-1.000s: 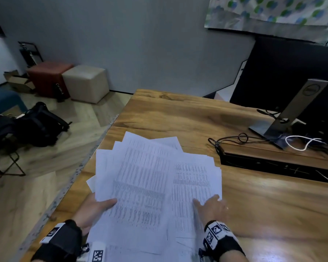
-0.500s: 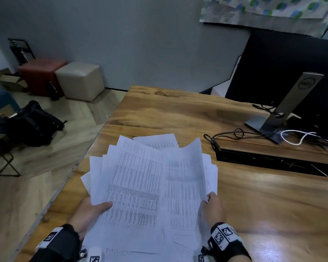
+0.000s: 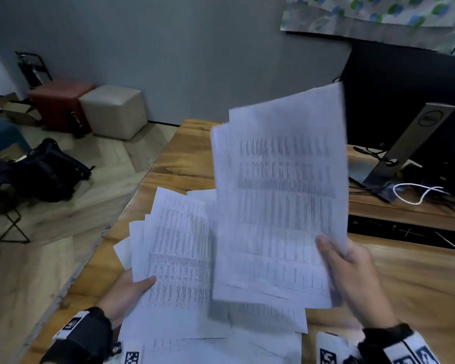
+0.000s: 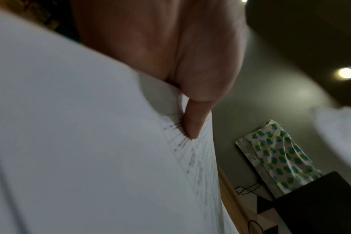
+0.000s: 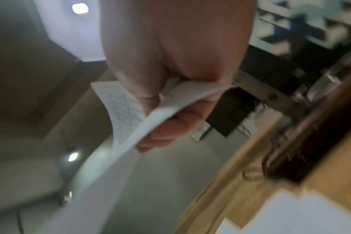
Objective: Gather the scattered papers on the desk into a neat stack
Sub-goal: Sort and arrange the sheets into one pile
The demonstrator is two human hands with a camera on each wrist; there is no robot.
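Printed white papers lie fanned on the wooden desk (image 3: 418, 279). My right hand (image 3: 347, 264) pinches a raised bunch of sheets (image 3: 279, 200) by its lower right edge, thumb on top, and holds it tilted up above the desk. In the right wrist view the same bunch of sheets (image 5: 130, 131) curves between thumb and fingers. My left hand (image 3: 132, 287) grips the left part of the fanned papers (image 3: 179, 248), thumb on top and fingers hidden beneath. In the left wrist view the thumb (image 4: 192, 121) presses on a printed page (image 4: 90, 150).
A monitor stand (image 3: 405, 151), black and white cables (image 3: 418, 193) and a dark slot (image 3: 405, 229) sit at the desk's right rear. More sheets (image 3: 221, 342) lie at the near edge. On the floor to the left are a black bag (image 3: 45, 174) and two cube stools (image 3: 113, 111).
My right hand has lifted a bunch of sheets off the pile, from flat on the desk to raised and tilted upright. The left hand stays gripping the left papers.
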